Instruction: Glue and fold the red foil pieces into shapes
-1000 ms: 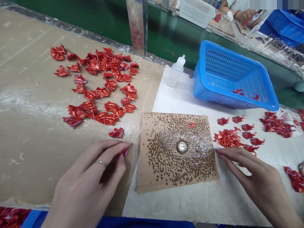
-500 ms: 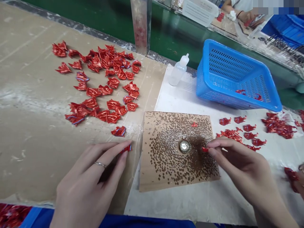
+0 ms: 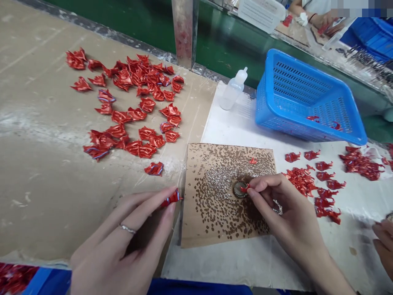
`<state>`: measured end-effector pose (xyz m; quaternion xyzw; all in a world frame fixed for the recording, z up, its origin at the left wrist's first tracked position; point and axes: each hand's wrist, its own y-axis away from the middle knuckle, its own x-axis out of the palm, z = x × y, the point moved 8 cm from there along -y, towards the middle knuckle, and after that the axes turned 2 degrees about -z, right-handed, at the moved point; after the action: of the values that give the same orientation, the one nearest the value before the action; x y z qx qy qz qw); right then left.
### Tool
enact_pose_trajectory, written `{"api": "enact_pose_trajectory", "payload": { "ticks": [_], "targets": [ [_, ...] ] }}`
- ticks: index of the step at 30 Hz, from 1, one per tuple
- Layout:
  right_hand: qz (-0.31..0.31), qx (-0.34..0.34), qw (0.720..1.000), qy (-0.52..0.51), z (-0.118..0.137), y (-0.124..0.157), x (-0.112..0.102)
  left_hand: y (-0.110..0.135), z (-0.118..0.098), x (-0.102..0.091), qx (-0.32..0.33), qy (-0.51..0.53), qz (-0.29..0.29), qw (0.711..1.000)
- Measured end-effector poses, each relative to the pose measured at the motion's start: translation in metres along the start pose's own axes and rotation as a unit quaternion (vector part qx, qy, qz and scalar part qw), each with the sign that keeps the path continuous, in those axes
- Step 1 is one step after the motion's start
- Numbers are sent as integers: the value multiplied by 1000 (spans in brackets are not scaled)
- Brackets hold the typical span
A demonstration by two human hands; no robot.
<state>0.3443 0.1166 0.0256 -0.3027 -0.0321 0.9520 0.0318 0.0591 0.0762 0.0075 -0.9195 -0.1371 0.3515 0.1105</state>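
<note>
My left hand (image 3: 123,241), a ring on one finger, pinches a glossy red piece with a bluish-white edge (image 3: 172,198) beside the cardboard's left edge. Between the thumb and forefinger of my right hand (image 3: 285,213) is a smaller red piece (image 3: 244,189). It is over a small round dish like a bottle cap (image 3: 238,191); whether it touches the dish I cannot tell. The dish sits amid glossy brown spots on the cardboard sheet (image 3: 190,233). One small red bit (image 3: 253,160) lies near the sheet's far edge.
Many folded red pieces (image 3: 123,116) lie on the table at left. A squeeze bottle (image 3: 233,91) and blue basket (image 3: 310,94) stand behind the cardboard. Small red pieces (image 3: 299,180) are heaped at right. Another person's hand (image 3: 385,239) shows at the right edge.
My right hand has moved left with its small red piece, from the cardboard's right side to the round dish. My left hand has shifted slightly right, still pinching its piece.
</note>
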Motion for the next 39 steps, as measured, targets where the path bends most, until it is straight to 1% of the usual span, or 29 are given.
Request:
{"api": "enact_pose_trajectory", "payload": {
  "ticks": [3, 5, 7, 10, 13, 17, 20, 25, 34, 36, 39],
  "targets": [
    [-16, 52, 993, -107, -3, 0, -5, 0, -22, 4, 60, 20, 1, 998],
    [-8, 97, 980, -171, -8, 2, -6, 0, -38, 7, 92, 43, -4, 995],
    [6, 139, 964, -227, -12, 6, -5, 1, -50, 15, 94, 72, 9, 993],
    [12, 172, 944, -282, -14, 15, -4, 4, -62, 31, 57, 118, 38, 991],
    [1, 145, 948, -285, -8, 24, -5, 10, -70, 43, 26, 152, 33, 987],
    [-19, 99, 957, -272, 3, 36, -2, 14, -76, 52, 20, 179, 35, 983],
    [-17, 86, 957, -277, 6, 41, 6, 15, -76, 55, 21, 177, 46, 983],
    [-10, 89, 956, -280, 4, 41, 15, 16, -76, 56, 32, 170, 50, 984],
    [-39, 98, 964, -245, 8, 36, 12, 15, -79, 54, 27, 171, 37, 984],
    [-48, 103, 964, -242, 8, 36, 12, 15, -80, 54, 31, 177, 32, 983],
    [-41, 115, 965, -233, 7, 38, 11, 14, -81, 55, 48, 188, 32, 981]
  ]
}}
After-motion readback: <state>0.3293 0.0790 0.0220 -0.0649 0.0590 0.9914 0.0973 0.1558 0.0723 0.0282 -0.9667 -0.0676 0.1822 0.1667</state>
